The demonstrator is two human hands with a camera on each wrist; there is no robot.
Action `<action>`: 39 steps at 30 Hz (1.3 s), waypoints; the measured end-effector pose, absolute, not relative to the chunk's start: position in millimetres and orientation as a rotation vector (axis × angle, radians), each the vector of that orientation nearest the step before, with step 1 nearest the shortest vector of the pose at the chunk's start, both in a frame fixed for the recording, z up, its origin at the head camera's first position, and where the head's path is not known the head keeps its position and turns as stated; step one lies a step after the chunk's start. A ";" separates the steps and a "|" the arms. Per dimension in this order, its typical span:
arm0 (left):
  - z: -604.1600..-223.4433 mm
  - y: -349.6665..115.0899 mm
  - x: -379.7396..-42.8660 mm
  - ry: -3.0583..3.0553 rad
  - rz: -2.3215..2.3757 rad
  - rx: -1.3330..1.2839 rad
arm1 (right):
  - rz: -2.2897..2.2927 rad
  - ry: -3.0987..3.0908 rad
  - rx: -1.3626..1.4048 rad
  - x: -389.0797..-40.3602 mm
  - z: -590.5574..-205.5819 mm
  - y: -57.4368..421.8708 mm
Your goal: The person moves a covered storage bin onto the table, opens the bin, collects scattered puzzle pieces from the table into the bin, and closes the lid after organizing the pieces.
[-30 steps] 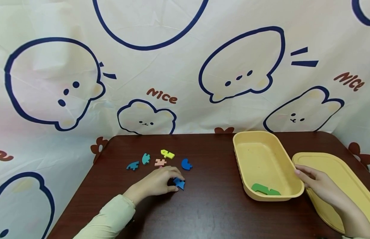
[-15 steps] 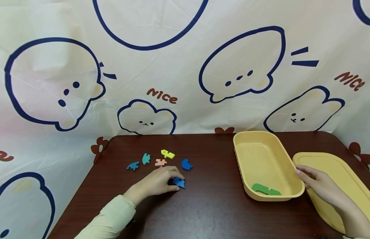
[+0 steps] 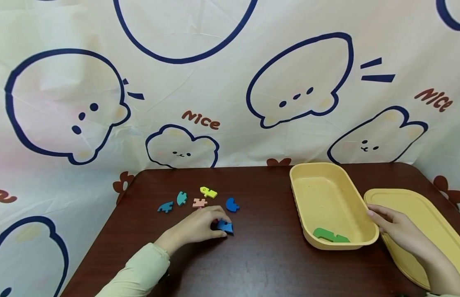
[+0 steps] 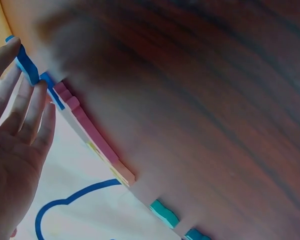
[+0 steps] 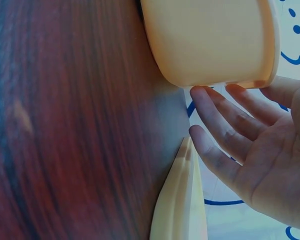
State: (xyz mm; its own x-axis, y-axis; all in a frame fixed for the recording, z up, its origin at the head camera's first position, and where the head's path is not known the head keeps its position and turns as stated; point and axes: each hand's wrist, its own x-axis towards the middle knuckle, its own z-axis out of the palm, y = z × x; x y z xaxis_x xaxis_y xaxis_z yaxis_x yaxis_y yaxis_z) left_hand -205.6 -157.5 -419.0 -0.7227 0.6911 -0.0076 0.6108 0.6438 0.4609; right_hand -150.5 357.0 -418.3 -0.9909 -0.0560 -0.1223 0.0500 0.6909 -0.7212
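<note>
My left hand [image 3: 200,225] pinches a blue puzzle piece [image 3: 225,226] between thumb and fingers, close over the tabletop. In the left wrist view that blue piece [image 4: 27,67] shows edge-on at the fingertips. A magenta piece [image 4: 92,125] lies just past the fingers there, mostly hidden behind the hand in the head view. My right hand [image 3: 398,231] holds the right side of a yellow box [image 3: 322,198], thumb at the rim and fingers against the outer wall [image 5: 210,45]. Inside the box, at its near end, lies a green piece [image 3: 330,235].
Beyond the left hand lie several loose puzzle pieces: dark teal [image 3: 165,207], light teal [image 3: 181,198], salmon [image 3: 199,202], yellow [image 3: 208,192] and a rounded blue one [image 3: 232,205]. A yellow lid [image 3: 419,214] rests right of the box, partly under the right arm. A printed curtain [image 3: 233,140] hangs behind the table.
The left hand has shifted slightly right with the blue puzzle piece, which is now turned a little. The right hand and the box have stayed in place.
</note>
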 end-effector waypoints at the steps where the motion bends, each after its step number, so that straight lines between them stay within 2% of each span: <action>1: -418.7 -156.6 -205.4 2.678 0.651 1.081 | -1.187 2.761 -0.003 -150.4 -418.3 356.9; 39: -408.3 -111.8 -196.6 2.768 0.692 1.194 | -1.194 2.734 0.017 -150.7 -417.8 358.0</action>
